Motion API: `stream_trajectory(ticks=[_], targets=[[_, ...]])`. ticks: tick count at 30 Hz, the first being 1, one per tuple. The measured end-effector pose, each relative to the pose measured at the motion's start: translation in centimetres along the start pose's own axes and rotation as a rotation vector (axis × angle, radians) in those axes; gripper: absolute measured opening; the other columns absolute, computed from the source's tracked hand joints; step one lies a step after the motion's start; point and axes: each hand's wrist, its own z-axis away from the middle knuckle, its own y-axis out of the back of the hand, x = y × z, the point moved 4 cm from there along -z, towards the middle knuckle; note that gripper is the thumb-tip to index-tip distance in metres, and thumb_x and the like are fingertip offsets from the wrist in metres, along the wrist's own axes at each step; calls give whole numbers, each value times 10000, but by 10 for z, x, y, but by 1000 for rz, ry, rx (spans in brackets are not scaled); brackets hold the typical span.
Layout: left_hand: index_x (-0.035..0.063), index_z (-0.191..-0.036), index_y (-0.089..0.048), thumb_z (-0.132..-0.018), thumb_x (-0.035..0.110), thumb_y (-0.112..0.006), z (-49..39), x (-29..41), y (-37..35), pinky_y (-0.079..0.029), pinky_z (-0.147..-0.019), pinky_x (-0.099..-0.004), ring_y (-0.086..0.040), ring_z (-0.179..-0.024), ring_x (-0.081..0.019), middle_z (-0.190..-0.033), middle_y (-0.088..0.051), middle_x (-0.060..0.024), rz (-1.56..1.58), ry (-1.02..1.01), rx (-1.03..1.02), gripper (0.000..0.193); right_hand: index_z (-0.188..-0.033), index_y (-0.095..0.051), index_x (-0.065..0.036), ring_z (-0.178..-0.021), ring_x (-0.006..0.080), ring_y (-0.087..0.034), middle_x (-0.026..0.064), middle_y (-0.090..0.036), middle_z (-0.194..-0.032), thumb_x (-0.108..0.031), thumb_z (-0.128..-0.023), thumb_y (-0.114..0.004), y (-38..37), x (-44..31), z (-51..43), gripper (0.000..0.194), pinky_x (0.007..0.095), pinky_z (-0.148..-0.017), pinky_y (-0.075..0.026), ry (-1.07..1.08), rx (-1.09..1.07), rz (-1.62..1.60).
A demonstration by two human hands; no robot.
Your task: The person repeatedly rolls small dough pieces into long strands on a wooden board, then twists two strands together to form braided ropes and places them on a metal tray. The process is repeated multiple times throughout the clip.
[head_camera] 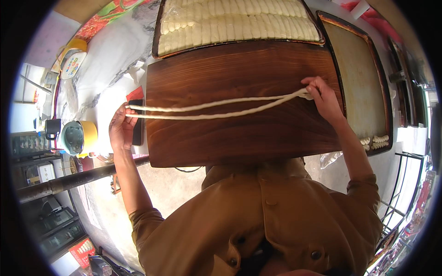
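A long, thin dough rope (pixel 207 117) stretches doubled between my two hands, above a dark brown wooden board (pixel 241 141). My left hand (pixel 121 129), beyond the board's left edge, pinches the two strand ends at the left. On the right, my right hand (pixel 321 95) grips the joined end of the strands over the board's right part. The strands meet near the right fingers and spread slightly apart toward the left. Several short twisted dough pieces (pixel 380 141) lie at the near end of a metal baking tray (pixel 359 79) to the right.
Behind the board, a baking tray (pixel 238 44) holds rows of dough strips (pixel 234 29) partly under clear plastic. A dark phone (pixel 138 129) and a red paper packet (pixel 135 94) lie left of the board. Farther left are a yellow container (pixel 90 135) and crumpled tissue (pixel 135 71).
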Motion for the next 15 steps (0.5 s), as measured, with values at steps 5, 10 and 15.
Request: stream_trajectory(ticks=[5, 10, 15], targets=[[-15, -1193, -622, -983, 156, -640, -11, -7, 13, -581, -815, -319, -674, -875, -162, -912, -674, -41, -81, 60, 121, 271, -983, -574, -14, -1407, 362, -414, 146, -508, -1470, -107, -957, -614, -6, -19, 11, 105, 465, -1173, -316, 198, 49, 124], [-10, -1230, -610, -981, 171, -645, -8, -6, 23, -563, -824, -322, -664, -880, -152, -889, -669, -34, -65, 47, 145, 309, -999, -567, -11, -1177, 328, -606, 149, -642, -1258, -83, -954, -617, -7, -13, 14, 99, 425, -992, -488, -54, 28, -99], [-9, -1224, -610, -980, 169, -648, -13, -3, 27, -549, -820, -325, -648, -855, -167, -880, -659, -30, -86, -16, 101, 304, -1009, -545, -12, -1239, 362, -570, 184, -628, -1271, -47, -945, -607, -1, -21, 6, 96, 421, -1003, -480, 221, 279, 161]])
